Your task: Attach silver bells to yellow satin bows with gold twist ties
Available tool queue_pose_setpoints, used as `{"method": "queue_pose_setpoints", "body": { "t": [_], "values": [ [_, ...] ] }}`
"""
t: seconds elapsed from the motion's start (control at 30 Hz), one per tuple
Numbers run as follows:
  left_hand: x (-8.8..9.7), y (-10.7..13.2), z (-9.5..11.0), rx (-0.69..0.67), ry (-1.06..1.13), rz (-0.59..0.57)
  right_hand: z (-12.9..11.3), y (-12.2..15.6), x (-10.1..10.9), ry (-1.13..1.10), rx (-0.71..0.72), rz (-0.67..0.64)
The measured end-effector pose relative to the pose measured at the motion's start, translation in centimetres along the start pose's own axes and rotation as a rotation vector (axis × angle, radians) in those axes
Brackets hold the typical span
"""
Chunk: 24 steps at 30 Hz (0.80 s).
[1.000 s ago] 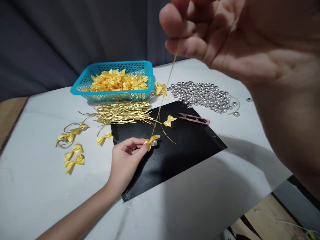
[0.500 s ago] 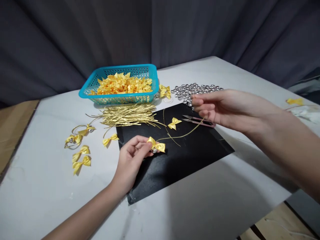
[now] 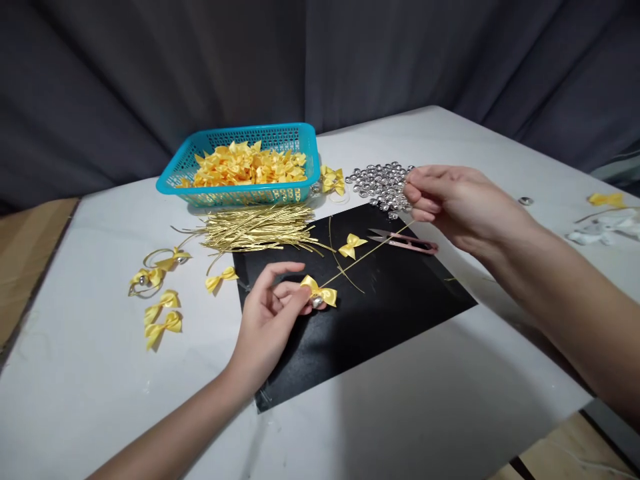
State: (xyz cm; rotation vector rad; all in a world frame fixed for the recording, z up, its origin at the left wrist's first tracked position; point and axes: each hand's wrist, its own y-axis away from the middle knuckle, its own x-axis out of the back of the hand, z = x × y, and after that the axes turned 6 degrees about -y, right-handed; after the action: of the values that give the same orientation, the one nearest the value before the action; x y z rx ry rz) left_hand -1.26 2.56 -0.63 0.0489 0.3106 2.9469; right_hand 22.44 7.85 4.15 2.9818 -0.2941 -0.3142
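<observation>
- While the left hand [image 3: 270, 308] pinches a yellow bow [image 3: 328, 295] between thumb and fingers, index finger held clear, a silver bead [image 3: 317, 303] shows at the bow's lower edge, over the black sheet [image 3: 385, 313].
- Fingers curled closed, the right hand [image 3: 443, 197] grips a gold cord [image 3: 370, 253] running straight to the bow.

No lettering, number or brand can be read here. No label or sign is legible.

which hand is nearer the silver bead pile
Right: the right hand appears at the right edge of the silver bead pile; the left hand is farther, to its lower left.
</observation>
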Motion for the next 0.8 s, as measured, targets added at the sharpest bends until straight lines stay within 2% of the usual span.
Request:
{"method": "queue_pose_setpoints", "body": {
  "t": [0.23,0.33,0.4,0.5,0.53,0.6,0.67,0.8],
  "values": [
    [-0.2,0.2,0.2,0.019,-0.019,0.047,-0.3,0.8,-0.3,0.196,0.37,0.066],
    [-0.1,0.2,0.1,-0.005,0.007,0.074,-0.3,1.8,-0.7,0.305,0.425,0.021],
    [0.0,0.1,0.0,-0.014,0.029,0.077,0.2,3.0,-1.5,0.345,0.384,-0.053],
    [-0.1,0.1,0.0,-0.011,0.065,0.063,1.7,5.1,-3.2,0.31,0.178,-0.24],
    [-0.1,0.0,0.0,-0.017,0.08,0.057,2.4,5.7,-3.8,0.3,0.022,-0.319],
    [-0.1,0.0,-0.1,-0.039,0.11,0.045,3.5,6.8,-4.9,0.271,-0.183,-0.407],
    [0.0,0.0,-0.1,-0.058,0.127,0.024,4.5,7.4,-5.6,0.247,-0.262,-0.399],
    [0.1,-0.1,-0.3,-0.051,0.142,-0.026,5.5,7.5,-6.0,0.215,-0.272,-0.279]
  ]
}}
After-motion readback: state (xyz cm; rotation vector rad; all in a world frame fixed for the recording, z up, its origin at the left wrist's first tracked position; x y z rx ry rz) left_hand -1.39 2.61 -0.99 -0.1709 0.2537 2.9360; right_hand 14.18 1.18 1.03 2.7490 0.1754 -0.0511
